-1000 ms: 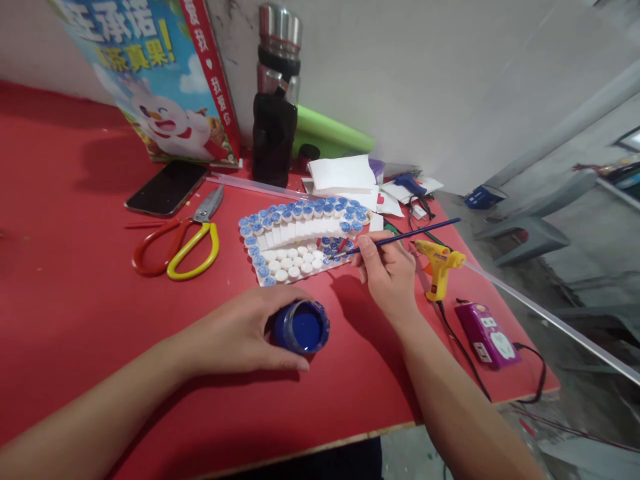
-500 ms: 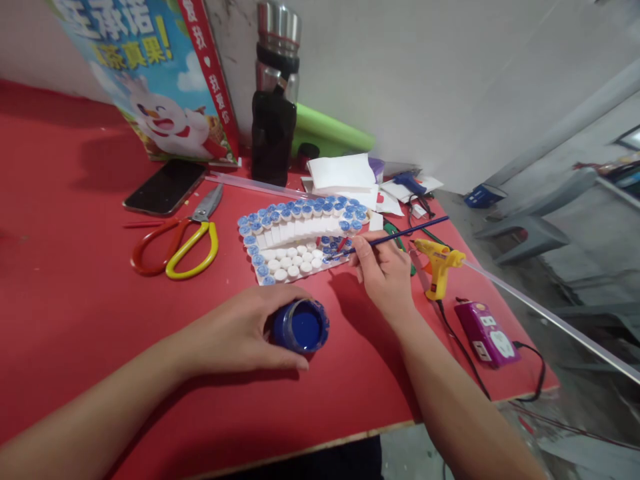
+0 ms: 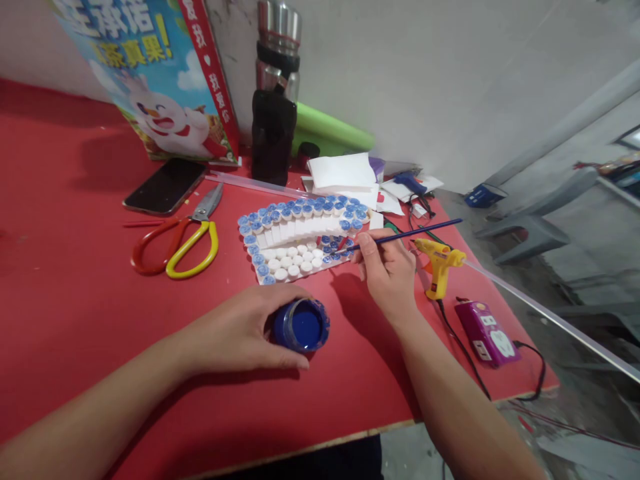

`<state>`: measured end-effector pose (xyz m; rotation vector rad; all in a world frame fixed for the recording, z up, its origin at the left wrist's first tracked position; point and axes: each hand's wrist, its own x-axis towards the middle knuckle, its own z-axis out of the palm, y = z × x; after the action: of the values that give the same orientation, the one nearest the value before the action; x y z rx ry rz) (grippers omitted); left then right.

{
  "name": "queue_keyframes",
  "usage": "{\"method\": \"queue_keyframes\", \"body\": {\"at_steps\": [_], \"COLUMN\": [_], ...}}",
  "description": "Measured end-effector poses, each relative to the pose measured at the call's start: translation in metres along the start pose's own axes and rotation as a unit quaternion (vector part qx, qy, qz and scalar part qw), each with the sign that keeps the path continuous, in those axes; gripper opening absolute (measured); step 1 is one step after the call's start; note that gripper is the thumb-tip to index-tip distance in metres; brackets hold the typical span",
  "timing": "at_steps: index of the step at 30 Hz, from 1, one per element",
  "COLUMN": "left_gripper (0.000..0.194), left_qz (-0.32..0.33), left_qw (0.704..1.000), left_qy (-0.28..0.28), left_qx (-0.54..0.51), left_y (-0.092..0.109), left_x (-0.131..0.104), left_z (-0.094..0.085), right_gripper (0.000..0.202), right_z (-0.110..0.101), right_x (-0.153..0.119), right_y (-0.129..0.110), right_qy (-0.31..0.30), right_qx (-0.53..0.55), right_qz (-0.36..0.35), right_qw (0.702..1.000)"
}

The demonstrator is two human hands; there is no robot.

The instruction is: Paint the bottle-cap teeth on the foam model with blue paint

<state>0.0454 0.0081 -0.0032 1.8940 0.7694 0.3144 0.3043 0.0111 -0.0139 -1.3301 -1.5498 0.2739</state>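
Fingers and thumb of my left hand (image 3: 250, 330) wrap round a glass jar of blue paint (image 3: 303, 325), tilted with its open mouth toward me. My right hand (image 3: 387, 270) pinches a thin dark blue paintbrush (image 3: 415, 232). The brush tip meets the lower right part of a small craft piece (image 3: 295, 230) built of round caps. Blue-painted caps line its top and left edges, white caps (image 3: 293, 261) fill the lower left, and some blue ones lie near the tip.
Red-and-yellow scissors (image 3: 193, 240) and a phone (image 3: 165, 187) lie left on the red table (image 3: 220, 420). A bottle (image 3: 275, 100) and a printed box (image 3: 165, 87) stand behind. White papers (image 3: 343, 175), a yellow glue gun (image 3: 439, 263) and a purple power block (image 3: 486, 333) are at the right.
My right hand has shifted slightly to the right with the brush, and the brush tip has moved a little right over the caps. My left hand and the jar have stayed put.
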Motion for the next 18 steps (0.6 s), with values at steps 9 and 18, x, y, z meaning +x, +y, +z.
{"method": "queue_keyframes", "body": {"at_steps": [9, 18], "left_gripper": [0.059, 0.059], "left_qz": [-0.001, 0.005], "left_qw": [1.000, 1.000], "left_qy": [0.003, 0.008], "left_qx": [0.005, 0.013], "left_y": [0.0015, -0.0011], "left_x": [0.0018, 0.0005], "left_z": [-0.0009, 0.0002], "right_gripper": [0.020, 0.024], "right_z": [0.0014, -0.0008], "right_x": [0.0008, -0.0007], "right_y": [0.0005, -0.0052], "right_qy": [-0.014, -0.012], "right_qx": [0.000, -0.001], "right_qz": [-0.019, -0.012], "right_qw": [1.000, 1.000]}}
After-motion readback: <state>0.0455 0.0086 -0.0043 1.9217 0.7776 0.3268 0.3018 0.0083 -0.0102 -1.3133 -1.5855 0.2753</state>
